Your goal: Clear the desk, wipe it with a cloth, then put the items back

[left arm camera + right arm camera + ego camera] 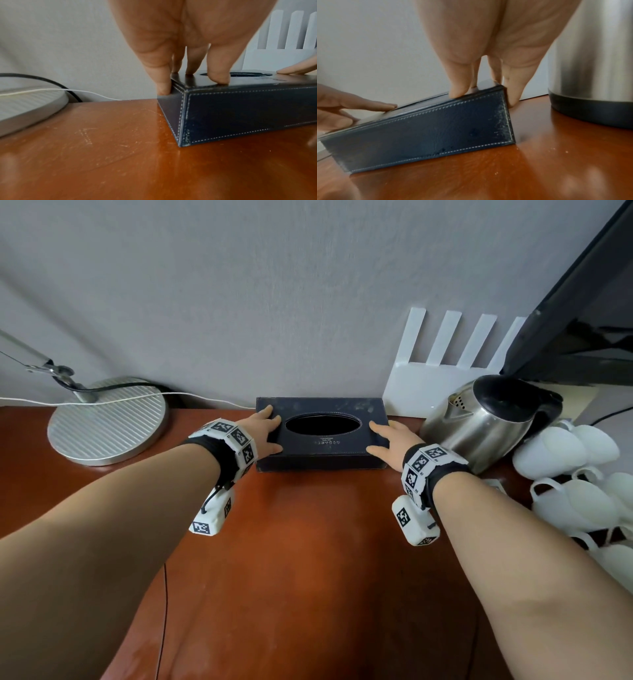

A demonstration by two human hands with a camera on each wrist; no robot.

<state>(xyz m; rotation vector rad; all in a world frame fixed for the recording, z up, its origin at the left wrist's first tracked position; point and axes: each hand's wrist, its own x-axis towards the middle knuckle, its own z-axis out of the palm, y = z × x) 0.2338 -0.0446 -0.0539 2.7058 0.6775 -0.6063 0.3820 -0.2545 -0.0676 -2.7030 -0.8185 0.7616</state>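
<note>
- Both hands grasp the tissue box (pixel 322 433): left hand (pixel 265 431) at its left end, right hand (pixel 385 441) at its right end, fingers on top and curled over the ends.
- Box location: back edge of the desk (pixel 308 542), between the lamp base (pixel 106 421) and the kettle (pixel 486 419).
- Long axis: runs left-right, spanning hand to hand; both hands equally near.
- Clearance, judged: kettle stands just beside the right hand; lift straight up.
</note>
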